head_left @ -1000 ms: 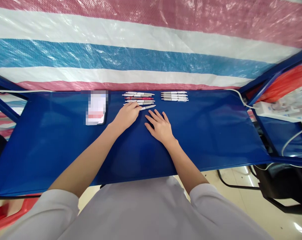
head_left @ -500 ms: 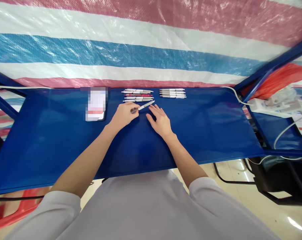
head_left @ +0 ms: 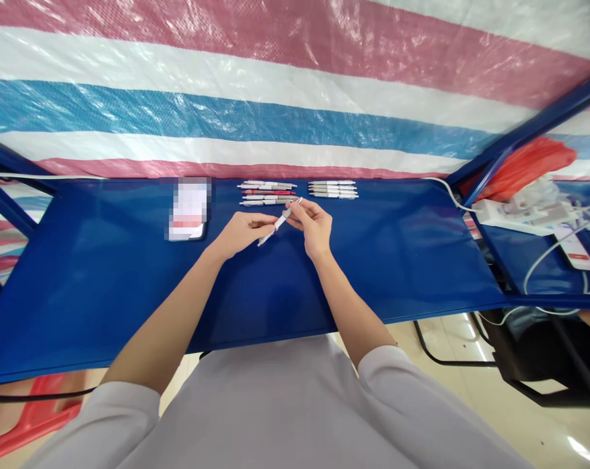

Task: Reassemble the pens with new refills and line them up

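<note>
Between my two hands a white and grey pen (head_left: 281, 221) is tilted, its clip end low on the left and its other end up on the right. My right hand (head_left: 316, 228) pinches the upper end between thumb and fingers. My left hand (head_left: 243, 233) closes thumb and fingertips at the pen's middle. Just beyond the hands lies a row of several pens (head_left: 268, 200), mostly white and grey, with a red pen (head_left: 268, 192) among them. A second group of white and grey pens (head_left: 333, 189) rests to its right.
A phone with a blurred screen (head_left: 187, 212) lies on the blue table (head_left: 397, 260), left of the pens. A white power strip (head_left: 514, 218) with cables and a red plastic bag (head_left: 529, 166) sit at the right. A striped sheet (head_left: 275, 117) hangs behind.
My right hand has risen from the table and now grips the pen's upper end. The pen has turned steeper, and my left hand has shifted its hold to the middle.
</note>
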Demonstrator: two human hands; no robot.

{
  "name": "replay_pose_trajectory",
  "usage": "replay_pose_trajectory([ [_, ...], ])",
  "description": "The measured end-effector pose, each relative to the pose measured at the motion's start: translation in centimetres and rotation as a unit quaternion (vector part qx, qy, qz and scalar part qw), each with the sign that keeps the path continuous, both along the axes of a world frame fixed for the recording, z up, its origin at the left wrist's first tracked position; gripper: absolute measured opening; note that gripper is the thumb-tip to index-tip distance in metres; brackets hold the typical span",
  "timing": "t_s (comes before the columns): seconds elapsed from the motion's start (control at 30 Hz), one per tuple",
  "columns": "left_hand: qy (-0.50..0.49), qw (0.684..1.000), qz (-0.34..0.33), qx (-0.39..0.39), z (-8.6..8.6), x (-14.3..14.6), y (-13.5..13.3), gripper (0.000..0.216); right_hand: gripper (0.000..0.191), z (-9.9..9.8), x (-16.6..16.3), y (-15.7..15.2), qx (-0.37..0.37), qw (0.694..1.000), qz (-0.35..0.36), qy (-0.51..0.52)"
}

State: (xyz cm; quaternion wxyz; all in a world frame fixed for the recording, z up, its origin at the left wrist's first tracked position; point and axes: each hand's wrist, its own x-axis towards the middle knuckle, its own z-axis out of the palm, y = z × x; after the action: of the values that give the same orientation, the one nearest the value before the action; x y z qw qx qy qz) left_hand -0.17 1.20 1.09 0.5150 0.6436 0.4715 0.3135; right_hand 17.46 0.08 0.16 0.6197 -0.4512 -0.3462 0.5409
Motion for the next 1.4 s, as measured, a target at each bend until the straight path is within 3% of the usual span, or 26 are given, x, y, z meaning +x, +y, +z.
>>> replay_pose_trajectory([
  [0.17, 0.064, 0.982, 0.068, 0.165, -0.9, 0.9, 0.5, 0.033, 0.027, -0.5, -0.7, 1.9, -0.002, 0.997, -0.078, 0.017],
  [0.3, 0.103, 0.96, 0.069, 0.253, -1.6, 1.4, 1.3, 0.029, 0.029, -1.1, -1.0, 3.2, -0.008, 0.992, -0.121, 0.038],
  [0.47, 0.069, 0.983, 0.037, 0.166, -2.4, 1.5, 1.8, 0.032, 0.028, -1.3, -1.1, 3.4, -0.007, 0.986, -0.15, 0.073],
  [0.67, 0.025, 0.998, 0.008, 0.065, -2.7, 1.1, 1.7, 0.03, 0.024, -1.1, -1.1, 3.3, -0.016, 0.987, -0.136, 0.08],
  [0.9, -0.001, 1.0, -0.024, -0.013, -1.6, 0.8, 1.4, 0.022, 0.019, -1.3, -1.0, 3.5, 0.008, 0.991, -0.103, 0.09],
  [1.17, -0.079, 0.989, -0.093, -0.087, -1.6, -0.2, 1.1, 0.026, 0.024, -1.6, -1.3, 3.5, 0.004, 0.994, -0.072, 0.086],
  [1.27, -0.093, 0.988, -0.072, -0.099, -1.9, 0.1, 1.1, 0.029, 0.025, -1.6, -1.3, 3.5, 0.006, 0.994, -0.074, 0.081],
  [1.4, -0.096, 0.994, 0.021, -0.052, -2.7, 1.0, 1.0, 0.036, 0.023, -1.6, -1.4, 3.5, 0.013, 0.994, -0.085, 0.064],
])
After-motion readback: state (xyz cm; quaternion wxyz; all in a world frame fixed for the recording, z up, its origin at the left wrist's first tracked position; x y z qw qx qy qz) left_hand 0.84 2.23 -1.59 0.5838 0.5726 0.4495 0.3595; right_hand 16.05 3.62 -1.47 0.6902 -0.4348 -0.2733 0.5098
